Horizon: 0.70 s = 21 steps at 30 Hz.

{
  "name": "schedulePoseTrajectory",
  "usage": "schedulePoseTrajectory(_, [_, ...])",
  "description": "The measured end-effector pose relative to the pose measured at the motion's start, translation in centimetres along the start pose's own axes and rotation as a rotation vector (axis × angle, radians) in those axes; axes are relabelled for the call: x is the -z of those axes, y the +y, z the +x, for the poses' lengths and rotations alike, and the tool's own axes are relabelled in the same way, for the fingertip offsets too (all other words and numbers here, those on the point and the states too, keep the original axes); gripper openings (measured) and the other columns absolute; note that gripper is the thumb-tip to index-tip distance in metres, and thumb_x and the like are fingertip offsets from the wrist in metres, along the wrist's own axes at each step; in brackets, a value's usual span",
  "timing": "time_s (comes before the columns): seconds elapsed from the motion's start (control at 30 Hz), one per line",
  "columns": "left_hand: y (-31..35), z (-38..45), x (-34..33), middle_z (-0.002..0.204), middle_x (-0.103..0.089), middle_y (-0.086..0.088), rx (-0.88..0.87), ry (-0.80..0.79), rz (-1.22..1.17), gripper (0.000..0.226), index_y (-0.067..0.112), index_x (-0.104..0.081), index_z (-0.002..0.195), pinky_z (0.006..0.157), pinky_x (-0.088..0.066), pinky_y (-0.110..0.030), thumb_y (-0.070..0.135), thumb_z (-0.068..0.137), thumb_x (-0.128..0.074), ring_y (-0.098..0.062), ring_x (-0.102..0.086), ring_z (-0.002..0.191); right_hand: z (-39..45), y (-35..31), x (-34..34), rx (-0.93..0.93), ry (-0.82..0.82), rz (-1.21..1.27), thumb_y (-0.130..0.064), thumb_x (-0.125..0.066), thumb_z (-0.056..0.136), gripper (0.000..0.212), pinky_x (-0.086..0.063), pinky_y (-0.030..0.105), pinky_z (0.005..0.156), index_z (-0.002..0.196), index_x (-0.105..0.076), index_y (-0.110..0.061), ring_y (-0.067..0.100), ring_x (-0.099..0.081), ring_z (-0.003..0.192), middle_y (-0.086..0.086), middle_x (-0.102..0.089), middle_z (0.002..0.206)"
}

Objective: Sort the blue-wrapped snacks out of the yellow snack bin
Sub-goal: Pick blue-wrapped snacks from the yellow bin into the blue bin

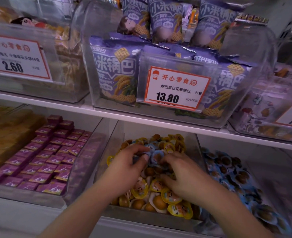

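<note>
A clear bin [159, 219] on the lower shelf holds many yellow-wrapped round snacks [171, 197]. Several blue-wrapped snacks [157, 156] lie on top of the pile near the middle. My left hand [128, 167] is curled over the pile with its fingertips gripping blue-wrapped snacks. My right hand [181, 176] is spread on the pile just right of them, its fingertips touching the blue ones; whether it grips one I cannot tell. Both hands are inside the bin and hide the snacks under them.
The bin to the right [236, 177] is full of blue-wrapped snacks. Left of the yellow bin is a bin of purple boxes [47, 157]. The upper shelf [141, 117] overhangs closely, with a bin of purple bags [114, 71] and a price tag [176, 86].
</note>
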<state>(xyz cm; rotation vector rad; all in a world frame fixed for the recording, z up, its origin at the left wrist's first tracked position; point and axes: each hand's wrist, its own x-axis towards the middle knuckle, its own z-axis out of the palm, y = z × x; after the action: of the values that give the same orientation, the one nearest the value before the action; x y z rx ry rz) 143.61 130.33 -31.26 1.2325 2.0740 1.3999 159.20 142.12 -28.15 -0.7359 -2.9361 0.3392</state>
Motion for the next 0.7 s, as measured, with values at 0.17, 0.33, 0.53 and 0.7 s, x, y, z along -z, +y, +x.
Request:
schedulePoseTrajectory(0.17, [1.3,0.0,1.3,0.102,-0.076,-0.006,0.292,0.062,-0.616,0.031,0.024,-0.074,0.103,0.072,-0.060,-0.034,0.009,0.102,-0.048,-0.022,-0.073,0.092,0.6,0.1,0.5,-0.068,0.227,0.112,-0.021,-0.047,0.099,0.019,-0.034,0.016,0.063,0.101,-0.065,-0.025,0.004,-0.056,0.080,-0.009,-0.062,0.089])
schedulePoseTrajectory(0.33, [1.9,-0.2,1.4,0.099,-0.077,-0.004,0.307,0.104,-0.688,0.035,0.025,-0.074,0.102,0.053,-0.049,-0.024,0.006,0.102,-0.045,-0.020,-0.073,0.082,0.7,0.2,0.9,-0.073,0.256,0.187,-0.020,-0.047,0.101,0.019,-0.036,0.017,0.066,0.102,-0.065,-0.027,-0.002,-0.050,0.072,-0.018,-0.057,0.086])
schedulePoseTrajectory(0.53, [2.2,0.3,1.2,0.093,-0.073,-0.018,0.451,0.103,-0.981,0.026,0.003,-0.072,0.107,0.050,-0.042,-0.029,0.013,0.096,-0.051,-0.024,-0.063,0.064,0.6,-0.3,-1.6,0.103,0.036,0.040,-0.060,-0.045,0.092,0.048,-0.041,0.027,0.095,0.131,-0.054,-0.033,0.011,-0.043,0.122,-0.011,-0.049,0.130])
schedulePoseTrajectory(0.7, [2.4,0.0,1.4,0.087,-0.074,-0.012,0.437,0.038,-1.003,0.029,0.002,-0.066,0.114,0.064,-0.040,-0.034,0.008,0.086,-0.064,-0.020,-0.064,0.064,0.9,-0.3,-2.0,0.004,0.152,0.165,-0.046,-0.062,0.090,0.022,-0.038,0.022,0.077,0.108,-0.054,-0.035,0.008,-0.052,0.105,-0.013,-0.056,0.111])
